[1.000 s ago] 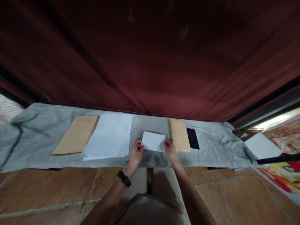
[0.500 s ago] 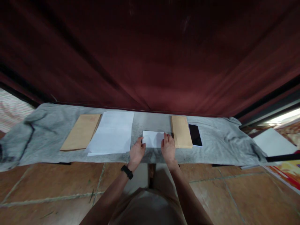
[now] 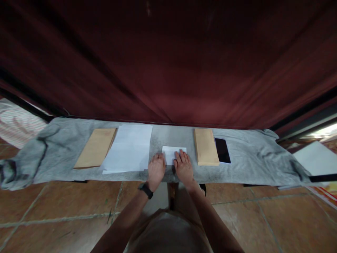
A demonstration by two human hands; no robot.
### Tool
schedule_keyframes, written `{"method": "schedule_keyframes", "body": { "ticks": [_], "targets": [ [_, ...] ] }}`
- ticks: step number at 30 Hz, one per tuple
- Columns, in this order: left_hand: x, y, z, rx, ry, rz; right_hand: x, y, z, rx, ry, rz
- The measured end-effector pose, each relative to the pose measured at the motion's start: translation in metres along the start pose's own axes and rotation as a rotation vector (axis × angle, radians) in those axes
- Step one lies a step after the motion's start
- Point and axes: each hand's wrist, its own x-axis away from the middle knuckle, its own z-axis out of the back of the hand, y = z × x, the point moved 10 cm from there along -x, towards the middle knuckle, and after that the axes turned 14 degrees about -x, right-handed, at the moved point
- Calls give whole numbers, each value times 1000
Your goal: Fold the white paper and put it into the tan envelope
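Observation:
A small folded white paper [image 3: 172, 153] lies on the grey cloth [image 3: 247, 165] in front of me. My left hand [image 3: 156, 168], with a black watch on its wrist, lies flat with fingers stretched on the paper's left edge. My right hand [image 3: 183, 166] rests flat on the paper's right near part, fingers spread. A stack of white sheets [image 3: 130, 149] lies to the left, with a brown envelope [image 3: 96, 147] beside it. Another brown envelope [image 3: 205, 146] lies to the right of the folded paper.
A black phone [image 3: 222, 150] lies right of the right envelope. A dark red curtain [image 3: 168, 63] hangs behind the cloth. Brown floor tiles [image 3: 58, 207] lie below. A white sheet [image 3: 316, 158] sits at far right, striped fabric [image 3: 18, 123] at far left.
Both hands held the folded paper by its side edges, then laid it down. Now they press flat on top of it, closer together.

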Motion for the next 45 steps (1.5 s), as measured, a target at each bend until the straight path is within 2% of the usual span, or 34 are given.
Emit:
{"method": "schedule_keyframes", "body": {
  "ticks": [2,4,6,8,15,21,31,34,38,41,45],
  "targets": [
    [-2,22,6,21,121,-135,0,0,-2,19,-23,-6],
    [-3,47,3,75,164,-288,1,0,-4,35,-45,-6],
    [-7,63,-6,102,138,-373,1,0,-5,45,-51,-4],
    [-12,68,-17,92,91,-370,1,-1,-4,44,-41,2],
    [-14,50,-30,33,81,-285,2,-3,-2,16,-11,38],
    [-13,31,-37,-11,77,-205,6,8,1,27,23,10],
    [-10,33,-30,-21,100,-197,9,23,13,-16,99,-78],
    [-11,33,-31,-17,87,-199,-3,11,10,-41,72,-53],
    [-10,33,-32,-8,74,-204,-20,-9,-5,-83,-14,28],
    [-9,32,-32,-2,85,-209,-25,-12,-14,-87,-51,37],
    [-9,32,-32,4,82,-207,-23,-7,-14,-61,-46,33]
  ]
}}
